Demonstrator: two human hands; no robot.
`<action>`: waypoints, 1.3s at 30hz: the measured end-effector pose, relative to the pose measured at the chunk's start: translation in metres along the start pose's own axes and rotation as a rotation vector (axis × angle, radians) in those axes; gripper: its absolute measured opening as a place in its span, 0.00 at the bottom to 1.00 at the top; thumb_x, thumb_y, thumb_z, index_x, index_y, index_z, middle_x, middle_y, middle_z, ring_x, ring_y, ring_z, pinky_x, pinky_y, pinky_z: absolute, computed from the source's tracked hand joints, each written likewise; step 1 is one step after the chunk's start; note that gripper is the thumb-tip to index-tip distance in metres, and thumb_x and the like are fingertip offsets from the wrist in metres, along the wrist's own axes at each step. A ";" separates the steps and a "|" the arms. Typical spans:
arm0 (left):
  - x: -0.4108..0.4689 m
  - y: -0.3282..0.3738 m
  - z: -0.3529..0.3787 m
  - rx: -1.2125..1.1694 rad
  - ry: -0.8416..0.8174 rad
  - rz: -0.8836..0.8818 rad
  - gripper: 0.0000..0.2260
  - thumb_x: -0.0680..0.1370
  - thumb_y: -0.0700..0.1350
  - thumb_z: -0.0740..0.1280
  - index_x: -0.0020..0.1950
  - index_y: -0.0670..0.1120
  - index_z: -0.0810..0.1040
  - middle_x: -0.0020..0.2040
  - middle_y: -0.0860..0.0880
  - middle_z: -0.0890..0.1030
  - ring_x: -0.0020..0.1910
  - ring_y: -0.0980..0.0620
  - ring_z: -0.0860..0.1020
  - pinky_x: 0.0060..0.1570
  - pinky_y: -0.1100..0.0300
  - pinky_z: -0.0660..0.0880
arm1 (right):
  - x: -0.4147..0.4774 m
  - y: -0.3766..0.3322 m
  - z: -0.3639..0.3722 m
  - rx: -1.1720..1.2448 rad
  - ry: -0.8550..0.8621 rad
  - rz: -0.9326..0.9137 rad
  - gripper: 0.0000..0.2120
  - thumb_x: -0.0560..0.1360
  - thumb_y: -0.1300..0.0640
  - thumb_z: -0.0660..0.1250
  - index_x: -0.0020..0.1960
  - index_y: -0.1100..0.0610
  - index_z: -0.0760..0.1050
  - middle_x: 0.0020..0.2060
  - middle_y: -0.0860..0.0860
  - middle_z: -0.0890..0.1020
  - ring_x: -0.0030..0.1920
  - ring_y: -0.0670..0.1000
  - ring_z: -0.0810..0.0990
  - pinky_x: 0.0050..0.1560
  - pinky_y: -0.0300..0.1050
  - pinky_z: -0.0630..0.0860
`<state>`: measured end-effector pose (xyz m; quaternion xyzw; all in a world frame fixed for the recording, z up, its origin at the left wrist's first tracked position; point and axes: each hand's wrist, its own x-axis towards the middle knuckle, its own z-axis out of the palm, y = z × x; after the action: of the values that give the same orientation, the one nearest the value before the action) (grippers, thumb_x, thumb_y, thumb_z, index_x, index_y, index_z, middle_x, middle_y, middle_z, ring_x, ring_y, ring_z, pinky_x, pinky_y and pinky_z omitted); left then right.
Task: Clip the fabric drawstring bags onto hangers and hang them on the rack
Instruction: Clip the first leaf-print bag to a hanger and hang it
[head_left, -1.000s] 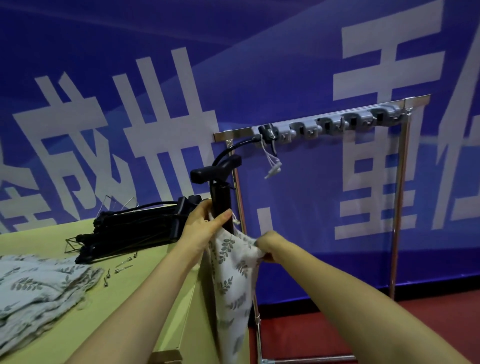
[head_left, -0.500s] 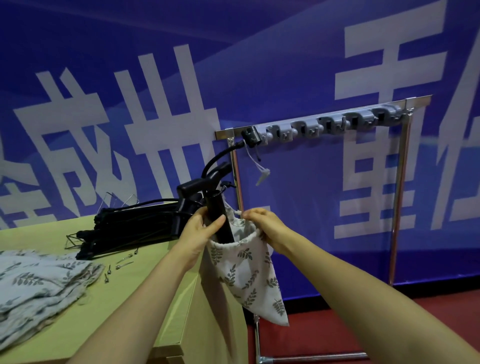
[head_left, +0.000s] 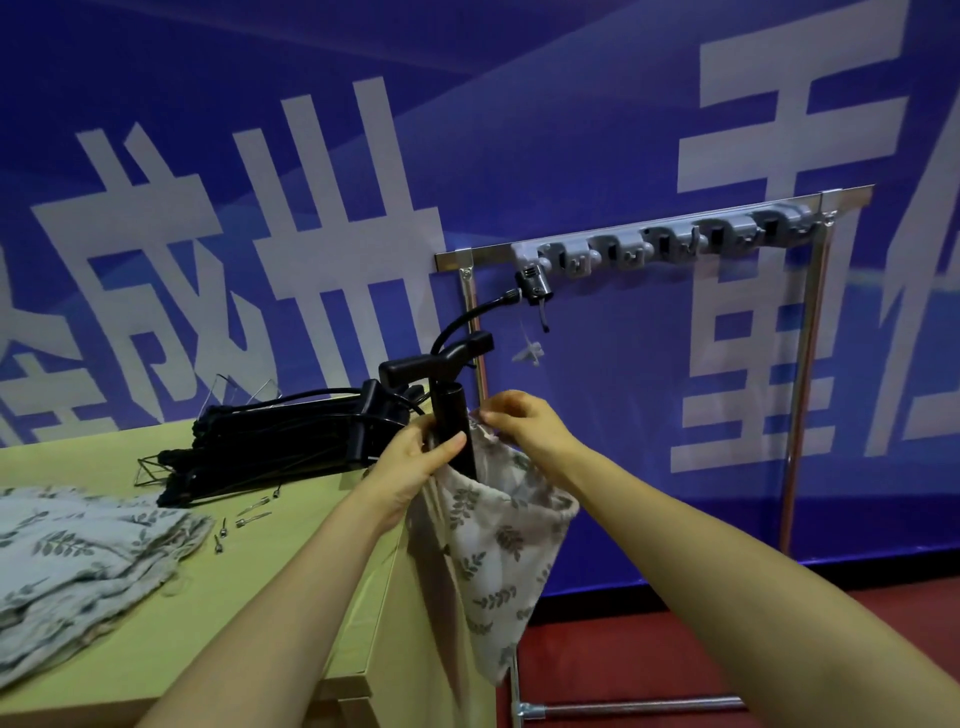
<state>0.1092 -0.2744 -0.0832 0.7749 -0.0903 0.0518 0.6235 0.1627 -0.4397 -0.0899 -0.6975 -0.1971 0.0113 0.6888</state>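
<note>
A leaf-print drawstring bag (head_left: 498, 545) hangs off the table's right end, its mouth pulled up around a black upright tube with a T-handle (head_left: 451, 415). My left hand (head_left: 415, 462) grips the tube and the bag's near rim together. My right hand (head_left: 524, 423) pinches the far rim beside the tube. A black hose runs from the tube up to a black end piece (head_left: 532, 286) that hangs just under the rack's silver top bar (head_left: 675, 223). Grey holders (head_left: 623, 254) line that bar with nothing hanging from them.
A pile of black tools (head_left: 280, 441) lies at the back of the yellow-green table (head_left: 208, 623). More leaf-print bags (head_left: 78, 561) are stacked at the left, with several small metal pins (head_left: 249, 519) beside them. The rack's posts stand on red floor before a blue banner.
The bag has been drawn up higher around the black tube. My right hand rose from the bag's lower edge to its rim. My left hand keeps its hold on the tube.
</note>
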 end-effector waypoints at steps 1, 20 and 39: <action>0.000 -0.001 0.000 -0.008 -0.013 -0.010 0.20 0.74 0.46 0.70 0.65 0.46 0.73 0.61 0.47 0.80 0.63 0.51 0.76 0.66 0.53 0.70 | -0.001 0.000 -0.001 0.004 -0.040 0.015 0.09 0.77 0.60 0.66 0.57 0.59 0.76 0.51 0.51 0.80 0.49 0.46 0.78 0.49 0.36 0.75; 0.010 -0.007 0.014 0.076 0.271 0.000 0.26 0.73 0.43 0.71 0.65 0.50 0.60 0.57 0.51 0.76 0.57 0.50 0.76 0.60 0.51 0.74 | 0.015 -0.026 0.017 0.245 0.156 0.073 0.07 0.79 0.61 0.62 0.45 0.59 0.77 0.39 0.57 0.82 0.41 0.54 0.81 0.45 0.47 0.79; 0.021 0.010 0.022 -0.095 0.281 0.019 0.15 0.79 0.48 0.62 0.63 0.43 0.74 0.58 0.44 0.80 0.60 0.46 0.77 0.65 0.45 0.71 | 0.011 -0.024 -0.012 0.226 0.196 0.302 0.12 0.78 0.55 0.62 0.48 0.60 0.82 0.43 0.60 0.82 0.43 0.57 0.79 0.44 0.49 0.76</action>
<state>0.1271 -0.2990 -0.0746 0.7286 -0.0117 0.1614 0.6656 0.1699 -0.4487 -0.0629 -0.6353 -0.0200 0.0685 0.7689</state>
